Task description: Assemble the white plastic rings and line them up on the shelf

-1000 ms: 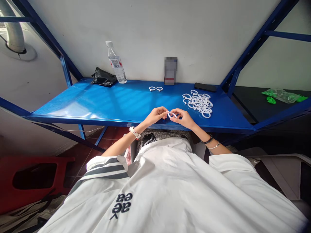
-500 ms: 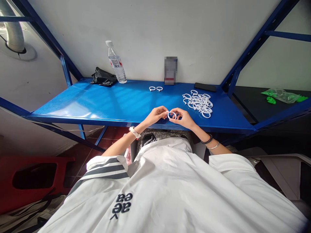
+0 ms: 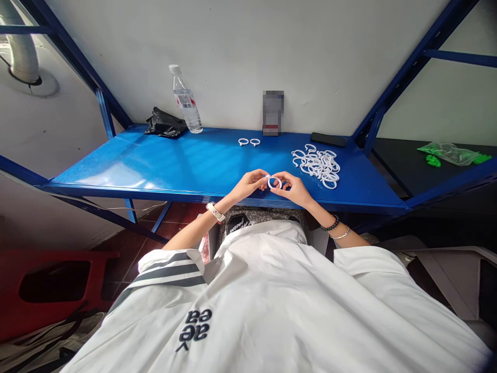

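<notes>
My left hand (image 3: 251, 184) and my right hand (image 3: 292, 187) meet over the front edge of the blue shelf (image 3: 163, 166), both pinching one white plastic ring (image 3: 274, 182) between their fingertips. A pile of several white rings (image 3: 318, 165) lies on the shelf just to the right of my right hand. Two more white rings (image 3: 249, 142) sit side by side farther back near the wall.
At the back of the shelf stand a clear water bottle (image 3: 186, 101), a crumpled black bag (image 3: 165, 125), a small dark box (image 3: 272, 113) and a flat black phone (image 3: 328, 139). A green plastic bag (image 3: 450, 152) lies on the dark surface at right. A red stool (image 3: 50, 285) is at lower left.
The ring and both hands' fingertips have shifted very slightly upward; otherwise nothing has moved.
</notes>
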{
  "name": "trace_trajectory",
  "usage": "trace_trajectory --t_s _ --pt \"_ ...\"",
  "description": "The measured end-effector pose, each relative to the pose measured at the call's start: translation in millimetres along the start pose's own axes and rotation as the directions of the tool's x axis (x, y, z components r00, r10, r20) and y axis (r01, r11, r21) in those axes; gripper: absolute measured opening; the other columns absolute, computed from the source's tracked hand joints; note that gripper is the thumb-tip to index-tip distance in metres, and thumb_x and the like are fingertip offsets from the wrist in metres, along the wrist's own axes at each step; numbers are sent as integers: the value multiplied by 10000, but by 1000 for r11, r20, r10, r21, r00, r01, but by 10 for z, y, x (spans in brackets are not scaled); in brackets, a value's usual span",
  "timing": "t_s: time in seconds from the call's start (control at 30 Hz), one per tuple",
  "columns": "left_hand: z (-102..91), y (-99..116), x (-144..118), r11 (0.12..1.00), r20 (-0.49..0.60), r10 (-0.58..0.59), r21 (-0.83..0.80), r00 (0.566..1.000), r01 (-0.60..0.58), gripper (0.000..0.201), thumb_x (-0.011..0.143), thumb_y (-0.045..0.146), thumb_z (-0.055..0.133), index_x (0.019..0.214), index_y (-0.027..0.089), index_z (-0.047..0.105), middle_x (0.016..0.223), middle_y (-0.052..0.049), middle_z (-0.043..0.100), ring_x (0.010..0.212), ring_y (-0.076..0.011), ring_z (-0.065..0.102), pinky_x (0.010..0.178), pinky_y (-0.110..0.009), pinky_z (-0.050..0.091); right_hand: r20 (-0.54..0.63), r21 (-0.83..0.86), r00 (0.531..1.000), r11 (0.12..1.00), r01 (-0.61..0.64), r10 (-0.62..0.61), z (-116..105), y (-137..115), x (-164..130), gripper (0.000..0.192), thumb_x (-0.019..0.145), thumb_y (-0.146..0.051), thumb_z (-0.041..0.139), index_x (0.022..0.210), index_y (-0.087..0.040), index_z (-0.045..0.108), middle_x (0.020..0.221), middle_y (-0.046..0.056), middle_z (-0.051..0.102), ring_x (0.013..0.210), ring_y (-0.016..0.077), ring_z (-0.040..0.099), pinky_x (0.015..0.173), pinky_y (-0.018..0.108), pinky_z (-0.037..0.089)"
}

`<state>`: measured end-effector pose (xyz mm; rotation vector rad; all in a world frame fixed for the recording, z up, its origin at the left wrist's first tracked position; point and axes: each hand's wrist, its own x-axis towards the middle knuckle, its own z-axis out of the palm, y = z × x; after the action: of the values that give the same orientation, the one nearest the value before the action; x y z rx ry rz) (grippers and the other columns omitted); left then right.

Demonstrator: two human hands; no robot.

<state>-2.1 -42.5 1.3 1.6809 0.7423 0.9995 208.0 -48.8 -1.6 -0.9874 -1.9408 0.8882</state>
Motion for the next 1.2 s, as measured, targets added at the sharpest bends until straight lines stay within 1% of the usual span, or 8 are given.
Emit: trace_trajectory --t_s 0.1,0.23,0.37,0.57,0.7,0.83,1.03,1.2 --pt "3 2 0 1000 -12 3 -4 1000 -3 488 835 611 657 952 140 608 728 -15 630 642 -111 576 659 -256 492 3 -25 1000 1000 -6 6 -2 -14 0 498 769 -540 717 1145 -218 663 993 70 708 726 178 630 569 284 506" --pt "5 -11 0 1000 -27 9 -2 1000 -9 472 843 609 651 926 150 576 714 -12 630 632 -108 580 648 -252 489 18 -45 1000 999 -12 13 -6 -22 -6 529 828 -540 642 1263 -238 642 1164 95 695 759 187 633 573 294 515" --pt "10 -36 1 1000 -43 15 -15 999 -15 466 839 604 660 885 153 553 694 -9 627 616 -105 581 633 -247 485 18 -28 1000 1000 -14 14 -8 -5 -7 541 848 -528 619 1300 -231 616 1147 97 703 815 201 644 626 299 535" --pt "26 -59 -1 999 -64 25 -22 998 -27 468 837 602 664 860 152 539 663 -2 616 595 -100 576 608 -232 482 -19 39 1000 999 -10 11 -8 22 1 507 844 -544 632 1239 -227 603 1115 94 704 858 206 676 701 311 549" --pt "30 -45 -8 1000 -55 8 6 998 -8 469 842 601 658 841 147 540 685 -9 624 606 -97 579 617 -226 487 -63 102 998 995 -12 18 -10 27 1 414 852 -580 624 1056 -221 621 1039 83 701 791 189 672 671 308 533" --pt "27 -25 -14 1000 -45 -4 19 999 5 472 845 606 649 839 147 542 707 -19 634 622 -101 586 627 -228 493 -80 113 997 994 -2 11 -6 29 0 399 838 -606 639 932 -220 607 945 58 700 740 175 646 635 296 501" --pt "16 -34 -14 999 -36 24 46 999 -22 475 854 612 633 826 149 531 699 -21 631 624 -102 584 628 -228 489 -85 106 996 994 7 2 6 25 2 416 826 -619 649 929 -217 615 961 55 698 720 163 623 642 299 486" --pt "13 -53 -8 999 -31 27 22 999 -27 487 836 615 656 808 146 525 686 -22 623 613 -103 582 612 -226 486 -77 101 997 995 8 0 0 26 4 417 835 -604 647 1009 -226 624 978 59 686 767 177 639 658 302 511"
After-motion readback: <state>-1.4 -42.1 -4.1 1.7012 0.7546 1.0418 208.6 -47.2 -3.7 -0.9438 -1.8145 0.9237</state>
